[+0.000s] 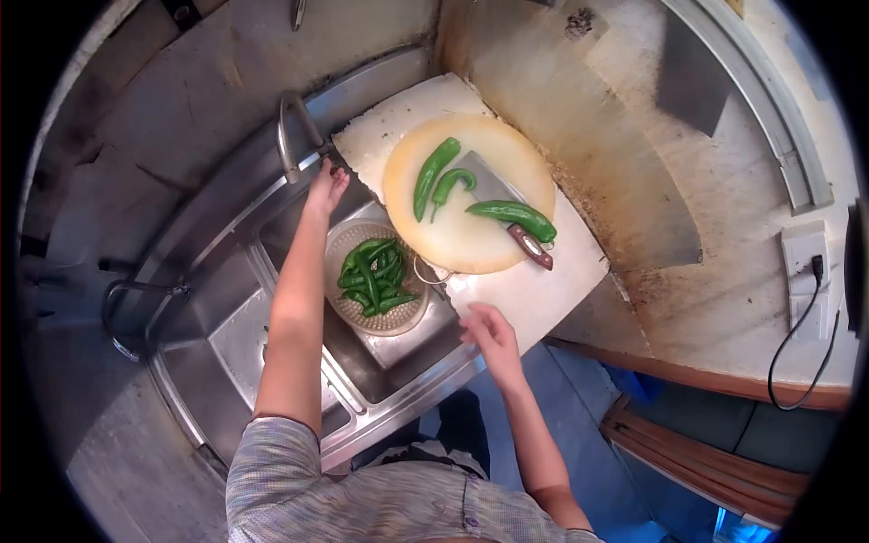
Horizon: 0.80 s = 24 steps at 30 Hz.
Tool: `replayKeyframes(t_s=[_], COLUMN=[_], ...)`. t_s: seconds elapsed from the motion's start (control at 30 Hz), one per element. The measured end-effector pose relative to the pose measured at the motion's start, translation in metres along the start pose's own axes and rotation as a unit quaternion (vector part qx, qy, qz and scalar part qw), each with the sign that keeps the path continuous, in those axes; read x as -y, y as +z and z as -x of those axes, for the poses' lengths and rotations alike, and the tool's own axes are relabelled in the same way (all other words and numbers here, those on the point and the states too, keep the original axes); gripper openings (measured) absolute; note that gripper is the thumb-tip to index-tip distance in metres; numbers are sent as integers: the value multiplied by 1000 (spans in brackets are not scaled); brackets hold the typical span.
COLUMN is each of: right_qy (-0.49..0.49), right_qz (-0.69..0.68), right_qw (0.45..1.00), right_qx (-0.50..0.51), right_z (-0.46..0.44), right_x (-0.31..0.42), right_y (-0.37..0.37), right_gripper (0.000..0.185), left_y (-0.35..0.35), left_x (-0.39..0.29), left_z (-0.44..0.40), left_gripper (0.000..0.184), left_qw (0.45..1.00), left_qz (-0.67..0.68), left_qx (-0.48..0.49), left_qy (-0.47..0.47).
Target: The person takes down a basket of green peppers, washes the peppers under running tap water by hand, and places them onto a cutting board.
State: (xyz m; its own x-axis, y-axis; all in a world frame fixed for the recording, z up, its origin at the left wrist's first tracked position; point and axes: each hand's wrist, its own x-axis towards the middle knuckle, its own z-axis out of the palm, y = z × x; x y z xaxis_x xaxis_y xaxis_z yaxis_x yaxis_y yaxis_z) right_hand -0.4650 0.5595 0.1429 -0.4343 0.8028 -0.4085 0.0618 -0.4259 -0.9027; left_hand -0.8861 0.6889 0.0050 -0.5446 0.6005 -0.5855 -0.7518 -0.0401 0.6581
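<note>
My left hand [328, 187] reaches out beside the curved metal tap [288, 140]. Its fingers are loosely extended near the tap's base; whether they touch the tap's lever I cannot tell. Held over the sink's front right corner, by the white slab, my right hand [493, 335] has nothing in it, its fingers loosely apart. Between my arms, a colander [342, 237] with several green peppers [376, 276] sits in the right sink basin [367, 371]. On the round cutting board [434, 240] lie three larger green peppers [436, 178] and a knife [532, 248] with a brown handle, its blade partly under one pepper.
The board rests on a white slab [561, 281] right of the sink. A left basin [204, 389] has a second tap [136, 290]. Stained metal sheeting [579, 163] stands behind the board. At far right, a black cable [797, 335] hangs from a socket box [806, 262].
</note>
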Motion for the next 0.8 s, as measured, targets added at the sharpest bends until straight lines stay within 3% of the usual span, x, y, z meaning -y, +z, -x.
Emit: replayKeyframes(t_s=[0.13,0.2,0.23,0.33,0.4,0.47,0.53,0.6,0.63,0.7,0.8], right_qy=[-22,-33,-1,16,32,52,56,48,38,14,-8], right_qz=[-26,-14,-32,-48,-64,-62,-55,-56,-62,-51,-48], right_qw=[998,995,995,993,992,992,994,995,995,998,999], right_qx=[61,94,94,111,104,99,82,68,62,40,6], right_z=[-43,-53,-53,-60,-63,-72,-82,-91,-96,-101,-111], right_x=[1,-2,0,-16,-21,-21,-24,-24,-23,-16,-9], right_y=[42,55,61,64,64,67,73,76,75,71,56], right_gripper=[25,25,24,23,21,21,20,20,19,18,18], left_y=[4,-7,-7,0,2,24,41,75,88,111,121], left_x=[5,13,16,15,25,43,75,90,92,92,85], left_z=[19,11,8,50,86,129,128,130,131,130,128], left_gripper=[23,25,27,30,29,27,26,31,32,34,30], left_qw=[977,947,946,990,992,934,886,791,742,628,638], left_qz=[203,263,293,115,-112,-348,-387,-448,-500,-590,-635], left_qx=[61,186,131,76,52,48,109,104,76,21,43], left_qy=[-23,-14,-38,0,6,62,231,404,441,507,433])
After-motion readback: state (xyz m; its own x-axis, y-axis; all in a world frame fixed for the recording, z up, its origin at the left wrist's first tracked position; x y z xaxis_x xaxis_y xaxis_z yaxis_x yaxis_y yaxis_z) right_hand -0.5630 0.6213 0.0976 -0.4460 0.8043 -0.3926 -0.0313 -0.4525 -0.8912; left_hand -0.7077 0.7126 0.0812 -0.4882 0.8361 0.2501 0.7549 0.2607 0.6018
